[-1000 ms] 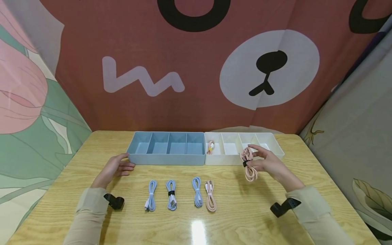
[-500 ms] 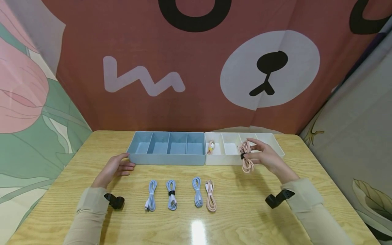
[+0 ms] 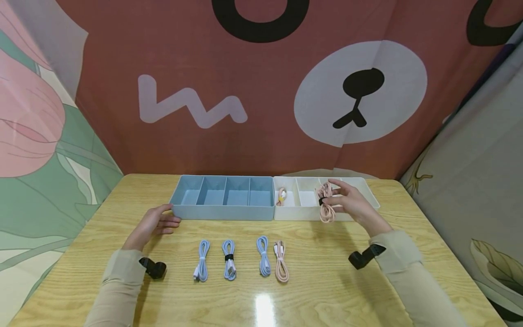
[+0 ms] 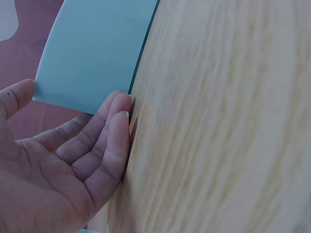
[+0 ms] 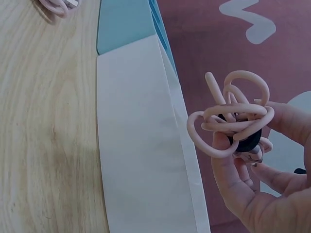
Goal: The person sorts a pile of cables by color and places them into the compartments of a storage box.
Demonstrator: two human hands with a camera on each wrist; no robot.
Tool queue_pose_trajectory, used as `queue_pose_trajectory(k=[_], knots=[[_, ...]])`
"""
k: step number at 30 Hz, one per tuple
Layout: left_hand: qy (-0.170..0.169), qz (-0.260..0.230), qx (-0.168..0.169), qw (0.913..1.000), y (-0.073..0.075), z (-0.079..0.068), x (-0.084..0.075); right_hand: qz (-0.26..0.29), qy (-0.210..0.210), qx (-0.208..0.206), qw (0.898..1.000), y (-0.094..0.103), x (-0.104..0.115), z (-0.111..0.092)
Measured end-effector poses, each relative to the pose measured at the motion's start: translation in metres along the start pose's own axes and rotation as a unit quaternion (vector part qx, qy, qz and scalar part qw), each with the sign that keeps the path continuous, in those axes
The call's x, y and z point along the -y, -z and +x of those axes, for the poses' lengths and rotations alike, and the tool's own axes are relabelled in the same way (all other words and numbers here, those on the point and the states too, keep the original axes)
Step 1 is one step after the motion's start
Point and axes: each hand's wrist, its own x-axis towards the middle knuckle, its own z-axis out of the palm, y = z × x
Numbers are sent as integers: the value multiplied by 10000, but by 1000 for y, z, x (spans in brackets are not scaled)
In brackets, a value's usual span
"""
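Observation:
My right hand [image 3: 350,203] pinches a coiled pink cable [image 3: 327,213] with a black strap round its middle. The coil hangs over the front wall of the white divided box [image 3: 298,213], overlapping its middle compartments in the head view. In the right wrist view the pink loops [image 5: 235,110] stand out past the thumb and fingers. At the left end of the blue divided box [image 3: 229,213], my left hand [image 3: 152,223] touches the corner. Its thumb and fingertips lie against the end wall [image 4: 92,53] in the left wrist view, the fingers loosely bent.
A pink cable with a yellow tie [image 3: 281,196] lies in the white box's leftmost compartment. In front of the boxes lie blue coiled cables [image 3: 202,261], [image 3: 229,260], [image 3: 263,256] and a pink coiled cable [image 3: 281,262]. A printed cloth [image 3: 196,150] hangs behind the table [image 3: 318,290].
My right hand has moved slightly left and away from me with the pink cable, from in front of the white box to over its front wall. The left hand stays put.

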Motion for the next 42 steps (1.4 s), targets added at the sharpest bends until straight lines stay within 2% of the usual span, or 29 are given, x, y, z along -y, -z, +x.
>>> queue_pose_trajectory(k=[3,5,8,15,20,26,32,38,42], knots=[[-75,166,-69,9998,3,11,14,-98,3,-80,9999,1,0,5],[-58,164,-82,9998,3,11,13,-130,-24,-136,9998,2,0,8],[-9,104,-66,9999,0,4,4,-194,-74,-197,9996,2,0,12],[72,-205,100,9997,-8,-23,-27,-85,-84,-291,9995,0,1,24],[97,-173,179,9996,-9,-29,-34,-100,-125,-420,9990,-3,0,34],[216,-174,115,9996,-9,-26,-32,-32,-102,-569,9983,-7,-3,45],[142,-239,136,9995,-7,-23,-29,-138,-127,-671,9976,-9,-2,51],[131,-135,-32,9998,-2,-4,-9,97,-12,-818,9966,-12,-5,58],[68,16,-29,10000,0,4,0,-54,28,-1038,9946,-16,-9,61]])
